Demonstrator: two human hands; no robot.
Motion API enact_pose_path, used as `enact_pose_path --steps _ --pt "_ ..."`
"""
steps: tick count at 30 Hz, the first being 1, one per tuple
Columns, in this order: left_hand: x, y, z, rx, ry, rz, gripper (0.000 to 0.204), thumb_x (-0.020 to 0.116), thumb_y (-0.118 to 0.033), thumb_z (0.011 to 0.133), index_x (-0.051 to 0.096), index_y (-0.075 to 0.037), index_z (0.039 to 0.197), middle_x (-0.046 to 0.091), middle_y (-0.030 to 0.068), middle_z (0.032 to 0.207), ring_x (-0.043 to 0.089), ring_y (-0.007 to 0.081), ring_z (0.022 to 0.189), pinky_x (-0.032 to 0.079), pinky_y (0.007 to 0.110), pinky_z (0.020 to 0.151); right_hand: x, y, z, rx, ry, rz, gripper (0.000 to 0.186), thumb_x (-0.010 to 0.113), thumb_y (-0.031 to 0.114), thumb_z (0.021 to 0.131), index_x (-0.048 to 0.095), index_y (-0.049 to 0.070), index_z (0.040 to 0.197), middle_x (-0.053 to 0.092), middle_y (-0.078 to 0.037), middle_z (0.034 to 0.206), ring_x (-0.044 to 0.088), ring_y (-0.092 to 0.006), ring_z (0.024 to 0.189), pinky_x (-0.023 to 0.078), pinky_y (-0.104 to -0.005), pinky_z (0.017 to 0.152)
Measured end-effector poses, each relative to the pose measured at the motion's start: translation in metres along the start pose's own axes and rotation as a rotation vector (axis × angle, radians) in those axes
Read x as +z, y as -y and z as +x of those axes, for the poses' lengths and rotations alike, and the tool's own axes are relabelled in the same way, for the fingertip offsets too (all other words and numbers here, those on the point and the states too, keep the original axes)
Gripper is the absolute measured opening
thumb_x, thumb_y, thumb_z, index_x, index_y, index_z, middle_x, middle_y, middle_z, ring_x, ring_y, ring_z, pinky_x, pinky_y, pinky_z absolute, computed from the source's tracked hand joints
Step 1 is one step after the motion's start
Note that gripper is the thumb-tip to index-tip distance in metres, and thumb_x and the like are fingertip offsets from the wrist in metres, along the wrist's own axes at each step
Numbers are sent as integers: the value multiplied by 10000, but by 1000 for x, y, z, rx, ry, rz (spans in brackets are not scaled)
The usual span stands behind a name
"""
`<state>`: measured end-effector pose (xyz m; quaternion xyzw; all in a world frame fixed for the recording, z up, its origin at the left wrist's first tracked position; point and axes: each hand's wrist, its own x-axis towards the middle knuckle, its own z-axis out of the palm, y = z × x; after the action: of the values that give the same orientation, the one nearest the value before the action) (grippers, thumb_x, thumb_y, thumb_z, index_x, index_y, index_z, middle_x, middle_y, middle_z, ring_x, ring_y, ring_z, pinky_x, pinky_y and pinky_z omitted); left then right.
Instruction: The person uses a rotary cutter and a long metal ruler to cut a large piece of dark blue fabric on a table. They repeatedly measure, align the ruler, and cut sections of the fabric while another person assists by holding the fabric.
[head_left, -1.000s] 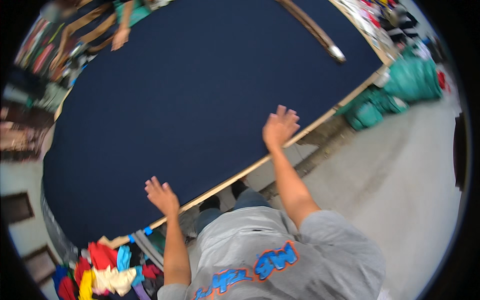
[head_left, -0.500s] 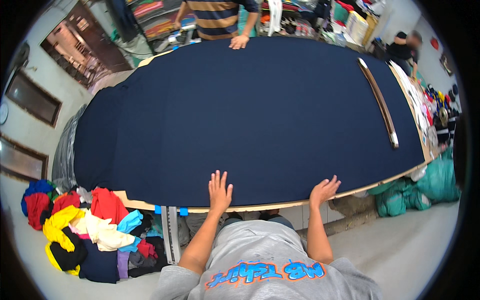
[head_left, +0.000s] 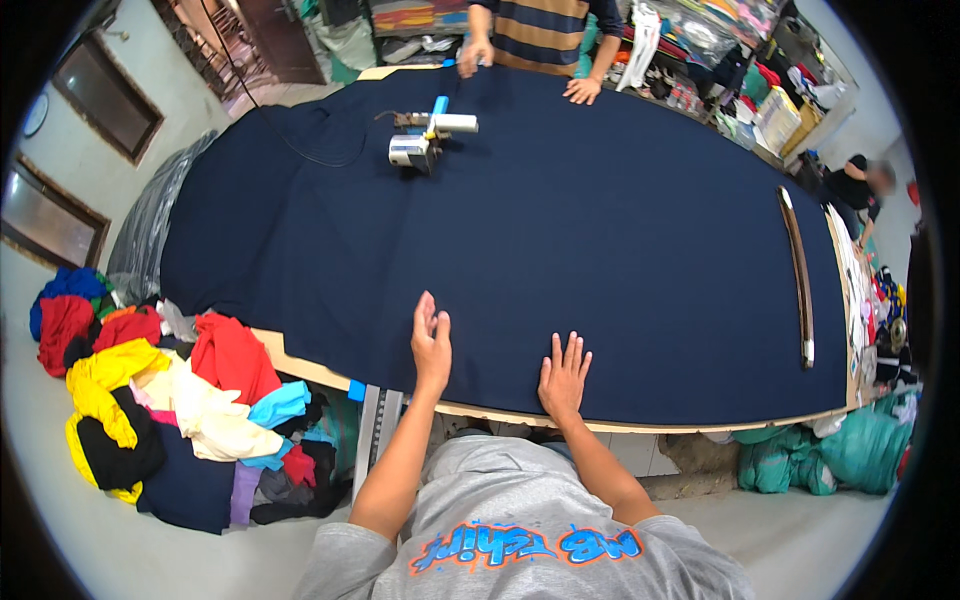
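Note:
Dark navy fabric covers the long table in front of me. My left hand is over its near part, tilted on its side, fingers stretched out and thumb apart, holding nothing. Whether it touches the cloth I cannot tell. To the right, my right hand lies flat on the fabric near the front edge, fingers spread. Beyond my left hand, a white machine with a boxy body, a white bar and a blue part sits on the cloth. A dark cable trails from its direction to the left.
Across the table, a co-worker's hand rests on the fabric. A long brown bar with white ends lies at the right. Coloured cloth is heaped at the lower left, beside a metal rail. Green sacks stand lower right.
The white machine has come from the far edge onto the fabric. My right hand has moved left and now lies flat; my left has turned onto its side. The view has shifted.

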<state>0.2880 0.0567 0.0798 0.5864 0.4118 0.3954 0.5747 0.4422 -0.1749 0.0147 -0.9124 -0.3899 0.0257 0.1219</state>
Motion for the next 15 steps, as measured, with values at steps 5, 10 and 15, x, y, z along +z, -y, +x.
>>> enact_pose_path --steps 5,10,15 --pt "-36 -13 34 -148 -115 -258 772 595 -329 1152 228 5 1743 267 236 1804 266 303 1681 213 391 1360 4 -1 2 -14 8 -41 599 429 295 1165 349 113 1731 211 -221 1822 162 -384 1699 95 -601 1363" --pt "-76 -12 -6 -356 -257 -346 901 617 -455 1130 177 34 1745 263 204 1810 247 258 1680 197 389 1358 5 1 3 -21 6 -49 602 443 280 1159 350 121 1732 213 -214 1823 168 -381 1698 97 -596 1364" --pt "-157 -27 -130 -680 -524 -374 662 638 -417 1103 500 16 1585 507 188 1638 473 255 1540 313 420 1305 6 -2 3 0 24 -36 606 453 276 1150 356 125 1730 209 -214 1824 162 -380 1699 93 -598 1365"
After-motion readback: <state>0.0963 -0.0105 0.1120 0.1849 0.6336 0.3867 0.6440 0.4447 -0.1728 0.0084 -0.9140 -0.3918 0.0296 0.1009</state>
